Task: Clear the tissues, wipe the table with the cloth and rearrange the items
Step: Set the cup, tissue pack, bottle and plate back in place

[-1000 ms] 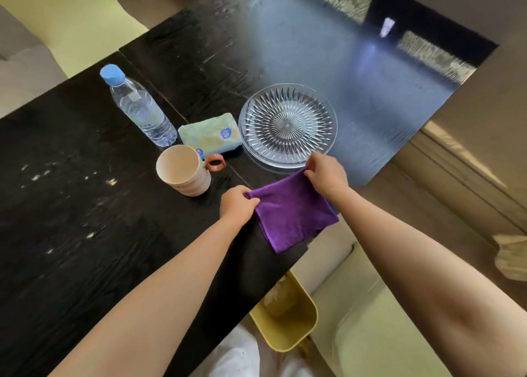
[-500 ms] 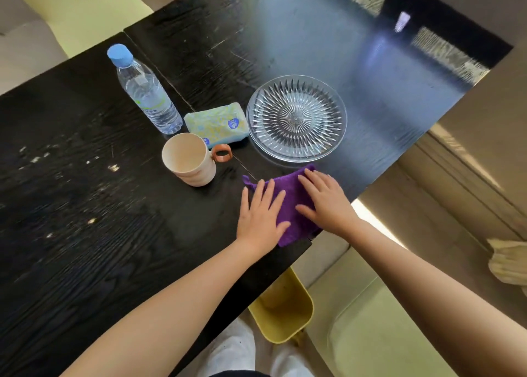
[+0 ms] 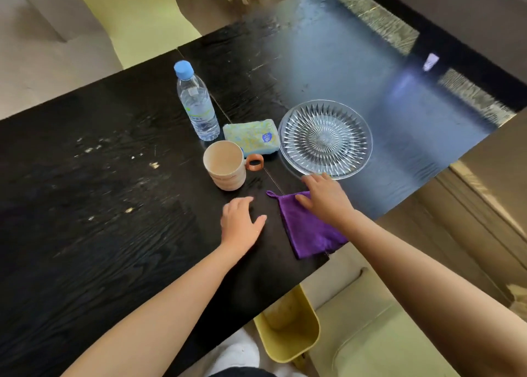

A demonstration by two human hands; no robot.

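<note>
A folded purple cloth [image 3: 309,230] lies flat near the front right edge of the black table [image 3: 99,205]. My right hand [image 3: 325,198] rests palm down on the cloth's far corner, fingers spread. My left hand [image 3: 241,224] lies flat on the bare table just left of the cloth, holding nothing. Beyond the hands stand a beige mug [image 3: 225,165] with an orange handle, a tissue pack [image 3: 251,137], a water bottle [image 3: 196,105] with a blue cap and a clear glass plate [image 3: 325,138].
A yellow bin [image 3: 288,331] stands on the floor under the table's front edge. Pale specks dot the table's left part [image 3: 114,154]. A pale green cushion [image 3: 379,342] lies at the lower right.
Both hands held the cloth's corners, then pressed it flat. Now my left hand has slid off the cloth onto the table, and my right hand stays on it.
</note>
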